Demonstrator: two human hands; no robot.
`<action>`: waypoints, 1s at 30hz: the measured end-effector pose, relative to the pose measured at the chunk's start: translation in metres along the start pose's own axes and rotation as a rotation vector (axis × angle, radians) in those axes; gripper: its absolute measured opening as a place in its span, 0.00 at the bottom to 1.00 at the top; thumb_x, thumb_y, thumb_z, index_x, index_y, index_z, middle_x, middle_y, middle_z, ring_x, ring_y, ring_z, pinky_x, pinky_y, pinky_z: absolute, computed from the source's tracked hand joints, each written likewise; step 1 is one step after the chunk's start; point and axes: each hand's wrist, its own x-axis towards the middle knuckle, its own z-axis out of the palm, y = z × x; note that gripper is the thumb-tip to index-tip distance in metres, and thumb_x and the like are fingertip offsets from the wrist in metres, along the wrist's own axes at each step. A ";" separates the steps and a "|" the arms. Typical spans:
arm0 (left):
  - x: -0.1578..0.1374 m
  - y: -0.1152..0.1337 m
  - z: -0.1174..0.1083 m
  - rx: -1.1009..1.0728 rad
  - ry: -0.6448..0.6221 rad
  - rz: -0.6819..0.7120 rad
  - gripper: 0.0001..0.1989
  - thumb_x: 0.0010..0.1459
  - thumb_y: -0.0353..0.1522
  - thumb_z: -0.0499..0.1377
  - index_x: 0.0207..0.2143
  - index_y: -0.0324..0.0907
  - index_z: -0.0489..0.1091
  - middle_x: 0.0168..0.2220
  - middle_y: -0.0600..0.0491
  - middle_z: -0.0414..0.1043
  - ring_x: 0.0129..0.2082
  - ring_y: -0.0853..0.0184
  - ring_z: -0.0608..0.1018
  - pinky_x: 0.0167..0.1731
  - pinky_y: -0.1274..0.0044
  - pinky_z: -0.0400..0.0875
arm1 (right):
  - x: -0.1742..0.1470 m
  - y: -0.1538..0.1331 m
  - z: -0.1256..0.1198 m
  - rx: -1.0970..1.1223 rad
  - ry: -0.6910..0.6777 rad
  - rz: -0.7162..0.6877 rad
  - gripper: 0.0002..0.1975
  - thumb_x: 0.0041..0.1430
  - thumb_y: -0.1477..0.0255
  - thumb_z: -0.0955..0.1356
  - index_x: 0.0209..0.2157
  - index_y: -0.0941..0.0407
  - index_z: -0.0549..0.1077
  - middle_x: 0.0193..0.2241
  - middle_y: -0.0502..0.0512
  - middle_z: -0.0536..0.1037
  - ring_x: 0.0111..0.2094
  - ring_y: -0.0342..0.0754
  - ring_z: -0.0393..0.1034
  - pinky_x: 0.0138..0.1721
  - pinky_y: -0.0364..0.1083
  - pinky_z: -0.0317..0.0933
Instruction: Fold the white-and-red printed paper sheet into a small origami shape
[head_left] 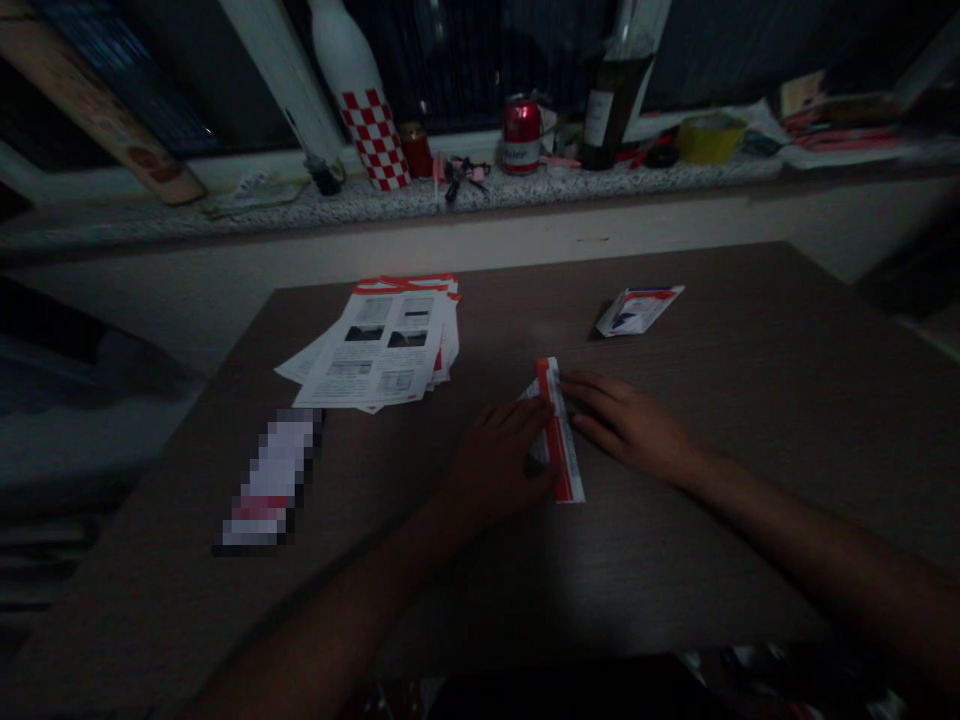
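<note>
Dim light over the dark tabletop [675, 570]. The folded paper strip [568, 462], red and white, is lying in front of me between my hands, its long side running away from me. My left hand [501, 452] is resting over its left side, fingers reaching onto the strip, thumb standing apart from them; they are pressing from above, not closing around it. My right hand [628, 420] is lying palm down at the strip's right edge, fingers extended and slightly parted, gripping nothing; I cannot tell how firmly the tips are touching. A second folded paper piece [643, 310] is sitting beyond my right hand. Printed sheets [367, 360] are lying in an uneven stack, far left, with a pixelated oblong item [270, 480] just nearer me. A red can [520, 135] is standing on the windowsill [262, 215].
</note>
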 end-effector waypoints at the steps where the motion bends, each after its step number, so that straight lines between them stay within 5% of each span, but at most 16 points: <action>1: 0.000 0.000 0.000 -0.001 0.002 -0.001 0.34 0.67 0.46 0.62 0.71 0.45 0.61 0.71 0.49 0.64 0.67 0.54 0.69 0.69 0.60 0.59 | 0.007 0.002 0.004 -0.019 0.002 -0.001 0.27 0.75 0.65 0.65 0.71 0.53 0.64 0.70 0.63 0.67 0.70 0.61 0.63 0.69 0.62 0.62; 8: 0.001 0.001 -0.001 -0.007 -0.005 -0.003 0.34 0.66 0.46 0.63 0.69 0.45 0.63 0.71 0.48 0.65 0.67 0.53 0.69 0.68 0.59 0.60 | 0.020 0.012 0.026 -0.081 -0.029 -0.016 0.27 0.76 0.65 0.64 0.71 0.57 0.64 0.72 0.66 0.64 0.72 0.61 0.58 0.73 0.65 0.54; 30: 0.002 0.002 -0.003 -0.034 -0.010 -0.008 0.35 0.67 0.46 0.61 0.72 0.46 0.60 0.72 0.49 0.64 0.67 0.53 0.69 0.69 0.59 0.58 | 0.018 0.016 0.027 -0.001 -0.010 -0.004 0.28 0.74 0.66 0.66 0.72 0.52 0.64 0.72 0.63 0.64 0.72 0.60 0.59 0.73 0.67 0.53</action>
